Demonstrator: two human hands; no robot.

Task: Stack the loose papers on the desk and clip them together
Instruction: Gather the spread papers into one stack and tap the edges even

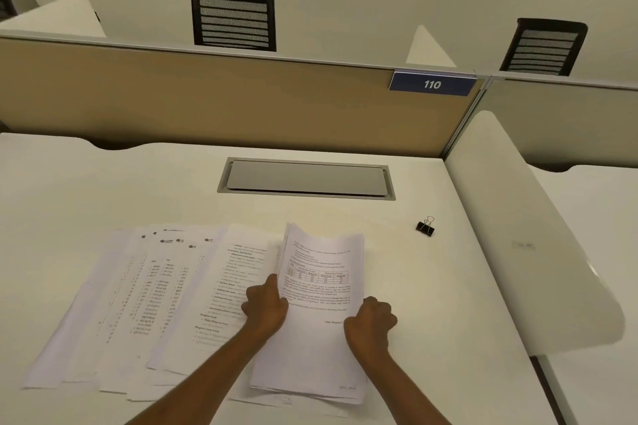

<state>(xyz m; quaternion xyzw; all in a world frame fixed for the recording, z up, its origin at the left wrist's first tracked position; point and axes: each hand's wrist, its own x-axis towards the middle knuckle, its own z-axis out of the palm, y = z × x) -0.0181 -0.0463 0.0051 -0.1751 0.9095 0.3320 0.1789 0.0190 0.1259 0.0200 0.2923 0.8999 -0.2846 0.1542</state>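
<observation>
Several printed sheets [145,307] lie fanned out and overlapping across the left and middle of the white desk [103,183]. A small stack of papers [317,286] is at the right end of the fan, its far end lifted and curling. My left hand [266,307] grips the stack's left edge. My right hand [371,323] is closed on its right edge. A black binder clip [425,227] with silver handles sits on the desk, far right of the stack, touched by neither hand.
A grey cable-tray lid [305,179] is set into the desk behind the papers. A tan partition [207,103] with a blue "110" sign [432,83] closes the back. A white curved side divider [524,245] bounds the right. Two black chairs stand beyond.
</observation>
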